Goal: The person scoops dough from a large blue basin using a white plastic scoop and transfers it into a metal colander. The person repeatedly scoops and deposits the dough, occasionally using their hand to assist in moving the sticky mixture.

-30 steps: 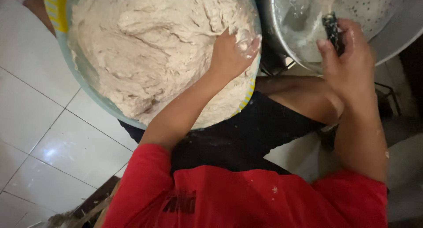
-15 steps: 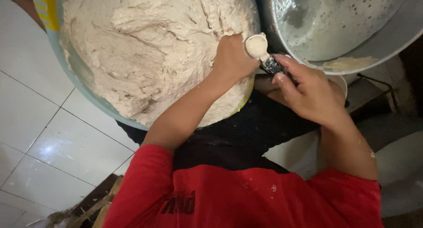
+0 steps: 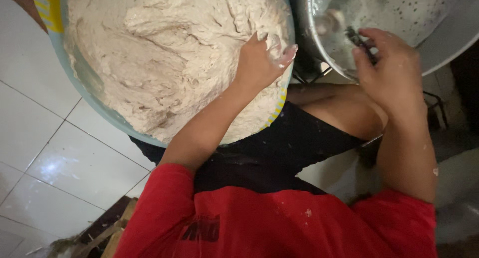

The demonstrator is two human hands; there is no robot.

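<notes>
One dough [image 3: 164, 58] mass, two bowls. Left hand [image 3: 259, 63] rests spread on dough by the plastic bowl [image 3: 55, 33] rim; right hand [image 3: 391, 73] clamps one spoon [image 3: 344, 31] inside the roomy steel bowl [image 3: 449, 43].

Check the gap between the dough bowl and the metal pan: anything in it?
Head view: between the dough bowl and the metal pan only a dark narrow gap shows; its contents cannot be made out. The left hand rests at the bowl's near edge.

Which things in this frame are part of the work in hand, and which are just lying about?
In use:
left hand resting on the dough
big bowl holding the dough
right hand holding a dark-handled spoon over the metal pan

Lying about:
wooden scraps on the tiled floor
</notes>
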